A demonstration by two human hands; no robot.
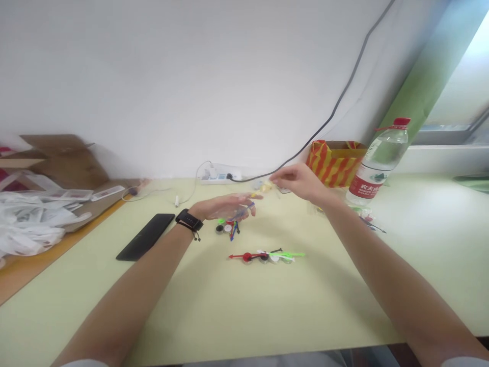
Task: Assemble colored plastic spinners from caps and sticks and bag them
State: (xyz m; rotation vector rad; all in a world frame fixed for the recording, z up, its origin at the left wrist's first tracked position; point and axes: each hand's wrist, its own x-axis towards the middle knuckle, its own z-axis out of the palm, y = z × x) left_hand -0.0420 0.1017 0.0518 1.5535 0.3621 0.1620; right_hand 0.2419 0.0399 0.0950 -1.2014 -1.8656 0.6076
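Bottle (382, 158), red label (364, 186), characters "农夫山"

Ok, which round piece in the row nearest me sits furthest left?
The red piece; the black piece, white piece and green piece all sit to its right.

Raised clear plastic (225, 210), blue piece (249, 206) against it, red, black, white, green arrow pieces (264, 257) lined up nearer

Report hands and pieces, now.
Left hand extended, blue piece against it, hold unclear. Right hand pinched, contents unclear. Coloured pieces nearer, in row. Cable behind right hand.
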